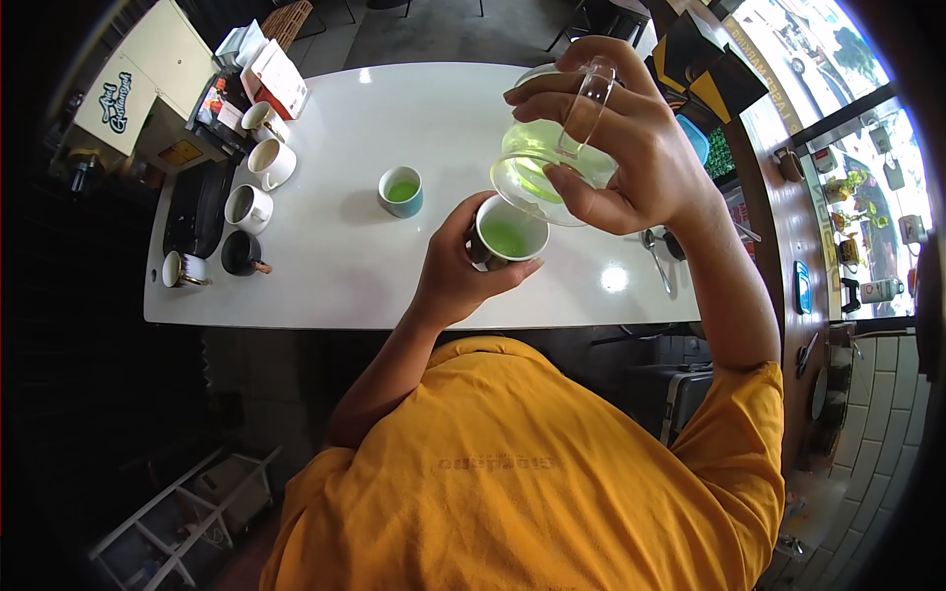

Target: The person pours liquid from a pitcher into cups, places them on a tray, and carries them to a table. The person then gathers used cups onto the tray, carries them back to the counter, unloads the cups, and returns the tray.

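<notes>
My left hand (455, 258) is wrapped around a dark-sided cup with a white inside (520, 211), which has bright green liquid in it. Above it and to the right, my right hand (641, 148) grips a clear glass pitcher (510, 179) by its handle. The pitcher is tilted with its rim close over the cup, and green liquid shows inside it. I cannot make out a stream between the two. A small blue cup (403, 208) with green liquid stands on the white table (325, 256), left of my left hand.
Several mugs line the table's left side, among them a white mug (272, 164) and a black mug (239, 254). A machine (148, 79) and a white and red box (276, 81) stand behind them. A spoon (658, 262) lies at the right, near my right forearm.
</notes>
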`<state>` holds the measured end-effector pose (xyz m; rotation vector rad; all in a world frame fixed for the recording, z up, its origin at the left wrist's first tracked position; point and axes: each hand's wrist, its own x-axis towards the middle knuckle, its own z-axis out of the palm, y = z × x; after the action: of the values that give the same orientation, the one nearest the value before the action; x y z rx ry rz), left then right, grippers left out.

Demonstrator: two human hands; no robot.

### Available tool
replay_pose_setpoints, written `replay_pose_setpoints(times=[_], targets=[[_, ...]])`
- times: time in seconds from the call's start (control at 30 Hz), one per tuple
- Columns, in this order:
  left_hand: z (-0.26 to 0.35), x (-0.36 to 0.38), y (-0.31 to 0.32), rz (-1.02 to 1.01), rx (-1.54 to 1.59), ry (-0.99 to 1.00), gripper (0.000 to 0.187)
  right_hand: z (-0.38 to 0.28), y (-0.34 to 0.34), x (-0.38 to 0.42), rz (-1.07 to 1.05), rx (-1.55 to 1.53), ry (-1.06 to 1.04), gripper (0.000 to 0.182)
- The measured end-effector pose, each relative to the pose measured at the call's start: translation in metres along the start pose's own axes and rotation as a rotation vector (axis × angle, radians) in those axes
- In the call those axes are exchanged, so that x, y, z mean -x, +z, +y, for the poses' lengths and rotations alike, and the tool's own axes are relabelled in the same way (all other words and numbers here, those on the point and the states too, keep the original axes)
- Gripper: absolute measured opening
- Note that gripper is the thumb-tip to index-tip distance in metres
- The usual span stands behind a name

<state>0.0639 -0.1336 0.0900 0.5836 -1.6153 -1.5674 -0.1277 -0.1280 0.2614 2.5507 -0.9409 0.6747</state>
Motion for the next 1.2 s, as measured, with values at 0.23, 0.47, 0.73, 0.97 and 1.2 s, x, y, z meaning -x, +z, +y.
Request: replay_pose_setpoints(times=[0.23, 0.47, 0.73, 0.97, 1.2], targets=[[0.001, 0.0, -0.001, -0.004, 0.012, -0.006, 0.066, 0.0, 0.001, 0.001, -0.018, -0.006, -0.001, 0.037], [0.008, 0.002, 0.0, 0.0, -0.058, 0.019, 0.066, -0.003, -0.001, -0.002, 0.002, -0.01, 0.006, 0.036], [0.009, 0.003, 0.001, -0.004, -0.056, 0.017, 0.064, -0.004, -0.001, -0.001, -0.013, -0.033, -0.008, 0.036], [0.006, 0.005, 0.001, -0.003, -0.038, 0.022, 0.064, -0.005, 0.0, 0.001, -0.01, -0.025, -0.013, 0.036], [0.007, 0.005, 0.002, -0.005, -0.022, 0.019, 0.066, -0.007, 0.0, 0.001, -0.005, -0.003, -0.033, 0.036]])
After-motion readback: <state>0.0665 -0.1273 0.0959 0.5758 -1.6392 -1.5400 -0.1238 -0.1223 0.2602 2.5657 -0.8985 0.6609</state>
